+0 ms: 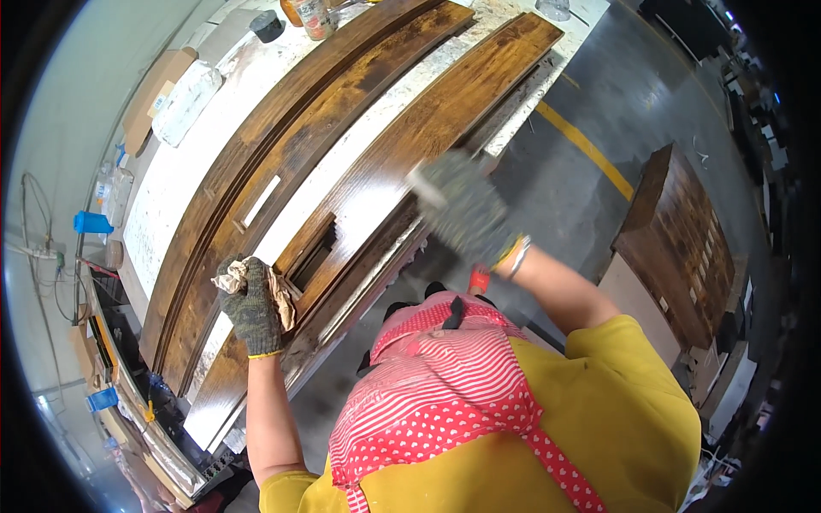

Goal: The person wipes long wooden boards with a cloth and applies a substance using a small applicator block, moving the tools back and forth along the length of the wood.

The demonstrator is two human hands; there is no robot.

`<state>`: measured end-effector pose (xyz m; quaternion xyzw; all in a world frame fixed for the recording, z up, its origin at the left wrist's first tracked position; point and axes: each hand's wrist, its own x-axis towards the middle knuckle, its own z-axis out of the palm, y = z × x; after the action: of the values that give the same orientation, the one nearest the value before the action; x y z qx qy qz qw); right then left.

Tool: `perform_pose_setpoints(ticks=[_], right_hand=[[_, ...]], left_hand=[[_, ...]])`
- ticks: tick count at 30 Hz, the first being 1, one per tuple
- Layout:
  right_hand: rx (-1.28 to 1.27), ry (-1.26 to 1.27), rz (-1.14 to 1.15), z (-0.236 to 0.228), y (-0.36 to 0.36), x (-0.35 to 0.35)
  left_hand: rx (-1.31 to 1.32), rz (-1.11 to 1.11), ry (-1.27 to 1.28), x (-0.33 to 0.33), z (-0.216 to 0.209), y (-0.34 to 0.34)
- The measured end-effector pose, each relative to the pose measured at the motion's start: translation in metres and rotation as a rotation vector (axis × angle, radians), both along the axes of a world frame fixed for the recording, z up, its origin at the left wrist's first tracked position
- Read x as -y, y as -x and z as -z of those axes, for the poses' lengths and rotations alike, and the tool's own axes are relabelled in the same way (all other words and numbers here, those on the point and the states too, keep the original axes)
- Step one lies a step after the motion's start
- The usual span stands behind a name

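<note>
My left hand (255,312), in a dark knitted glove, is closed around a crumpled beige rag (280,299) with brown stains. It is over the near brown-stained wooden board (389,167), beside a rectangular cutout (315,252) in it. My right hand (469,209), gloved the same way and blurred by motion, is at the board's near edge. A small pale thing (426,184) shows at its curled fingers; its kind is too smeared to tell. Farther off lie more stained boards (295,128), side by side, one with a narrow slot (258,203).
A white, paint-spotted worktable (192,175) carries the boards. At its far side are a jar (316,19), a dark round container (267,26) and a white wrapped bundle (188,103). Stained panels (684,231) stand at right. A yellow line (586,150) crosses the grey floor.
</note>
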<state>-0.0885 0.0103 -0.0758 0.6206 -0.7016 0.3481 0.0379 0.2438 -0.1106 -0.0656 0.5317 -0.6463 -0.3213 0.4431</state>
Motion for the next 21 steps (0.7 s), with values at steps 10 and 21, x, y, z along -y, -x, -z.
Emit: perform_pose_setpoints(ticks=[10, 21], right_hand=[[1.499, -0.161, -0.434, -0.023, -0.035, -0.03], [0.228, 0.041, -0.345, -0.044, -0.028, -0.026]], left_hand=[[0.042, 0.019, 0.03, 0.0, -0.004, 0.002], [-0.113, 0.12, 0.022, 0.001, 0.0, 0.001]])
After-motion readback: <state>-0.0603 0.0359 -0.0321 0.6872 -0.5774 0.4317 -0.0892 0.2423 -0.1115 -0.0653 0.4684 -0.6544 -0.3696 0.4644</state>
